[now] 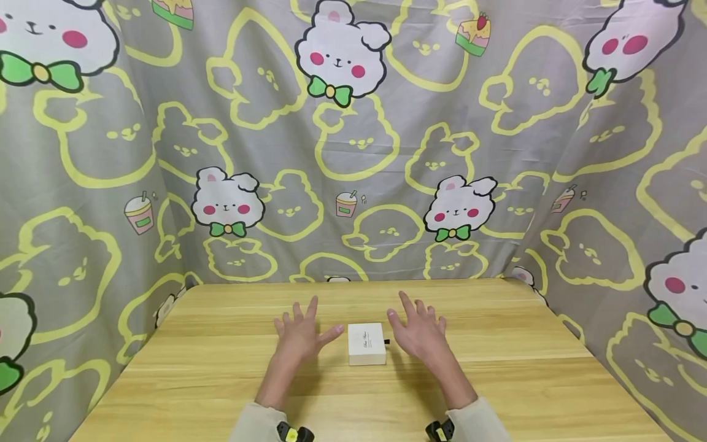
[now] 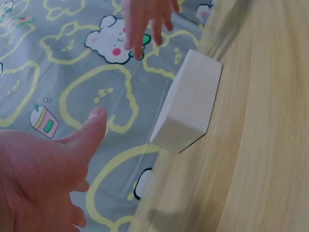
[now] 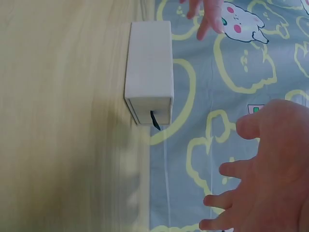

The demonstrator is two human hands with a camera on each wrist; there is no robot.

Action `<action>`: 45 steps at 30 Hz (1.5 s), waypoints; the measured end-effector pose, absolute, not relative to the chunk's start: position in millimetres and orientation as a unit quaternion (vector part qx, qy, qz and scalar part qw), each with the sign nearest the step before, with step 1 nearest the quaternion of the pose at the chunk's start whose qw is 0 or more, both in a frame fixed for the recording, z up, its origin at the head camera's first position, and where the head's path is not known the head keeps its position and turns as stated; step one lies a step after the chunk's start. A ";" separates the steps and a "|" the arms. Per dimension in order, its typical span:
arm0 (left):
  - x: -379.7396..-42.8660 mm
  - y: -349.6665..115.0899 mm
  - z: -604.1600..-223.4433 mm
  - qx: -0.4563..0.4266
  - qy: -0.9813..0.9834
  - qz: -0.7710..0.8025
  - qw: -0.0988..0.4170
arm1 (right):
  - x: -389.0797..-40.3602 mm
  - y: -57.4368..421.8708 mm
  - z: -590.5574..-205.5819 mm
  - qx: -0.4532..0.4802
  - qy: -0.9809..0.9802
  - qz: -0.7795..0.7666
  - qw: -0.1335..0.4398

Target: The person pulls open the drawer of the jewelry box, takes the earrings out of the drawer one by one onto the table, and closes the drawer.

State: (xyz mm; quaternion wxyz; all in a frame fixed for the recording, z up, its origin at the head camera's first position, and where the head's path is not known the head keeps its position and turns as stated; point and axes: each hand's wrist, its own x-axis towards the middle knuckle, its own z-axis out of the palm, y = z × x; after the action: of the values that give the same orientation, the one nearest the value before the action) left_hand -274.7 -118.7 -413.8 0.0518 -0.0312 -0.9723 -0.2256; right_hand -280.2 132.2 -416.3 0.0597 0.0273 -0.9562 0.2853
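A small white box (image 1: 366, 344) with dark lettering on its top rests on the wooden table, between the two hands. From its right end sticks a short black ribbon tab (image 3: 155, 120). To the left of the box, my left hand (image 1: 300, 336) is held with fingers spread and its thumb pointing toward the box. On the other side, my right hand (image 1: 422, 331) is spread in the same way, near the tab. Both hands are apart from the box and hold nothing. In the left wrist view the box (image 2: 190, 99) shows its plain side.
The wooden table (image 1: 221, 380) reaches back to a grey curtain (image 1: 381, 153) printed with cartoon rabbits and yellow outlines. The curtain also hangs along the left and right sides. Each wrist wears a black strap device (image 1: 294, 433) at a pale sleeve (image 1: 479, 420).
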 end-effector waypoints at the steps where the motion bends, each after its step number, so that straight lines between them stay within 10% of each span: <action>1: -274.9 -118.1 -414.3 -0.033 -0.971 -0.230 0.050 | -280.8 130.9 -416.6 0.031 -0.954 0.293 0.062; 45: -281.4 -96.7 -429.1 -0.075 -0.908 -0.411 -0.006 | -283.1 116.3 -430.2 0.065 -0.918 0.391 -0.008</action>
State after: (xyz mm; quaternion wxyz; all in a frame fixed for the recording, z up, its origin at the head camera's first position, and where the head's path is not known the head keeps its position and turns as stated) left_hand -281.4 -96.7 -429.1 -0.0060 -0.0749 -0.9084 -0.4112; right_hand -283.1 116.3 -430.2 -0.0078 0.0652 -0.9182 0.3907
